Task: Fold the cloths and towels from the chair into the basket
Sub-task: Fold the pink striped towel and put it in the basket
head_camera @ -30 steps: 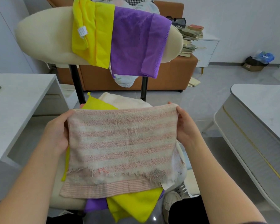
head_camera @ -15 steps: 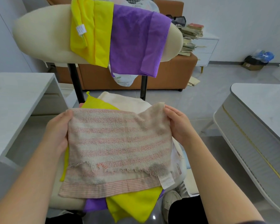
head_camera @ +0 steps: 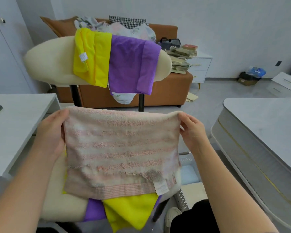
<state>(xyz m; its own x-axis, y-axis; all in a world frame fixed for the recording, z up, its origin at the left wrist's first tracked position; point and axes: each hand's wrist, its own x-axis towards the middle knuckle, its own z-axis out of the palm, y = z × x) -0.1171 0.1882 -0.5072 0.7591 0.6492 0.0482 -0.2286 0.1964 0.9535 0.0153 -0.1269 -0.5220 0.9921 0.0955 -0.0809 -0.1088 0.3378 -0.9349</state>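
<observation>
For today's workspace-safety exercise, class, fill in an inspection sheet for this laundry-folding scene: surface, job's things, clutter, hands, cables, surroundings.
Surface: cream chair seat, partly covered by cloths.
Job's things: striped towel held up over the seat; yellow cloth and purple cloth draped on the chair back; second yellow cloth and second purple cloth lying under the towel; basket on the floor right of the chair.
Clutter: stacked books on a drawer unit; floor bag.
Hands: left hand grips the towel's top left corner; right hand pinches the top right.
Cables: nothing seen.
Surroundings: brown sofa behind; left table, right table.
</observation>
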